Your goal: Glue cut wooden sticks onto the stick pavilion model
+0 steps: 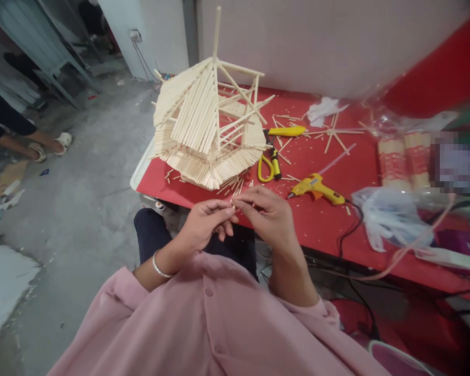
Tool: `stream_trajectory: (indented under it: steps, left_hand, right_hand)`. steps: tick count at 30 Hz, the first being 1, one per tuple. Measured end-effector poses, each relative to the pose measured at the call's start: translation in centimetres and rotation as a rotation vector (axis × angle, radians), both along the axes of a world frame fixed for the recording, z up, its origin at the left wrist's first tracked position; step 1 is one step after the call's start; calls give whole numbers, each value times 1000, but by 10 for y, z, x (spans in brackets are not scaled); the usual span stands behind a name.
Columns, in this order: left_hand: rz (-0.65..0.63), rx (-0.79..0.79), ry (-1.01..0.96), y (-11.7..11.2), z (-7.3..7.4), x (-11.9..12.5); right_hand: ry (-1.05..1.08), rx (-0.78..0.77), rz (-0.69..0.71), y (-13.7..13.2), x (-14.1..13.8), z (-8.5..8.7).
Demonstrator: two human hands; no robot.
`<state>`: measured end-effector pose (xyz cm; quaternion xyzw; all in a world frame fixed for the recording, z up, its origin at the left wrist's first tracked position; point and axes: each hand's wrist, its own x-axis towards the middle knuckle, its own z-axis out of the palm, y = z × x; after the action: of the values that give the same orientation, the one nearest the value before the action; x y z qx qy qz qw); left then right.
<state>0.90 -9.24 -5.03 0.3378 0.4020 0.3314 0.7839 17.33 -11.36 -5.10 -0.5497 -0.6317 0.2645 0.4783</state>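
Observation:
My left hand [206,224] and my right hand [268,216] meet in front of me at the near edge of the red table [329,219]. Both pinch the same short pale stick [235,202], fingertips pressed together on it. Just beyond the hands stands a model house of pale sticks [207,130] with a sloped roof and a tall centre pole. A yellow glue gun [317,188] lies to the right of my right hand, its black cord running off the table edge.
Yellow-handled cutters [270,162] and a yellow knife [285,131] lie behind the glue gun among several loose sticks. Plastic bags [391,216] and bundled sticks [405,159] sit at the right. A seated person's sandalled feet [49,146] rest on the grey floor at left.

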Motion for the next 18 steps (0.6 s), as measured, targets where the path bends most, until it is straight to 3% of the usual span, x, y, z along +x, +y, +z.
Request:
stream_trajectory:
  steps: [4,11,15,18]
  left_hand:
    - [-47,-72,-61,2,3,-3]
    - [-55,-37,-42,2,-1,-2]
    - [-29,22,68,-2,-16,4]
    - [-29,123,200,-3,-28,8]
  right_hand:
    - [-28,102,5,0,-2,-1]
    - [-96,167,-75,-6,-6,-5]
    - [-239,111,-131,-10,-4,-24]
    - [-200,-16,-117,-12,-2,-45]
